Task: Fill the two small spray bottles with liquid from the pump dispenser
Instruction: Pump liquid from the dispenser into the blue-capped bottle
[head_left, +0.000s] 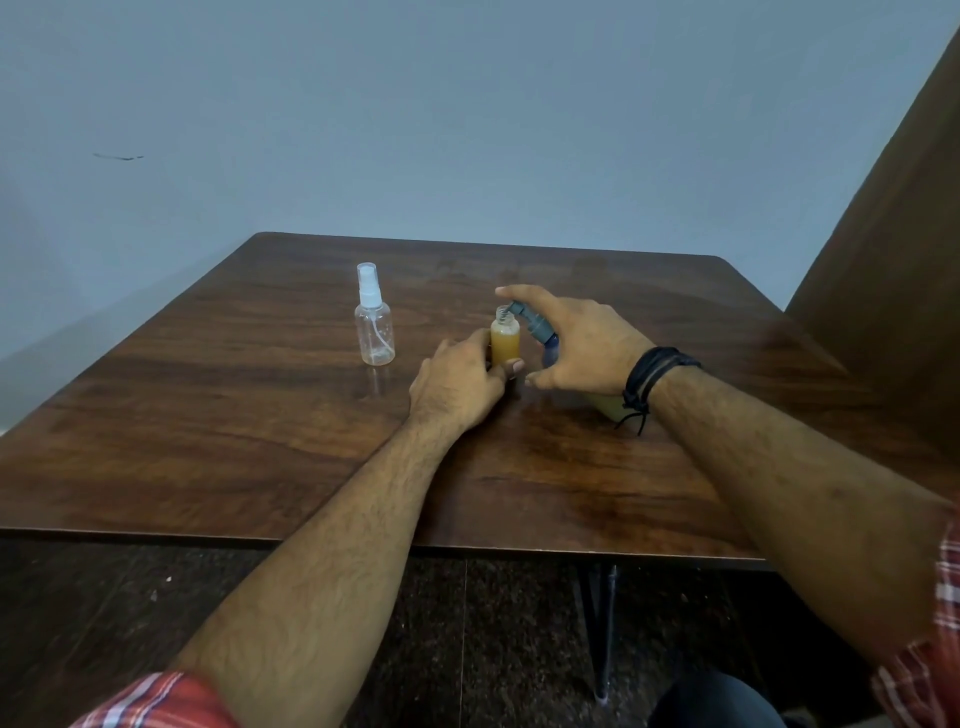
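The step in hand is the filling of the first of the two bottles. The left hand holds a small clear plastic bottle with an open threaded neck, already filled with amber liquid almost up to the shoulder; the fingers are curled around its lower part, with the thumb tip showing at the base on the near side, so the bottle stands upright on the dark brown wooden table. The right hand lies over the grey pump head of the dispenser: the index finger is stretched on top of the pump, the thumb reaches forward below, and the other fingers are loosely spread. The grey nozzle ends just at the open neck, between the index finger and the left thumb. The body of the dispenser is mostly hidden under the palm, only a bluish part and a pale yellowish part near the wrist are seen. The second small clear spray bottle with a white sprayer cap stands well apart, beyond the left knuckles, and looks empty and still closed. I judge that this bottle is nearly full, so the next move calls for only gentle presses, then stopping before overflow, and closing it; I do not see its cap.
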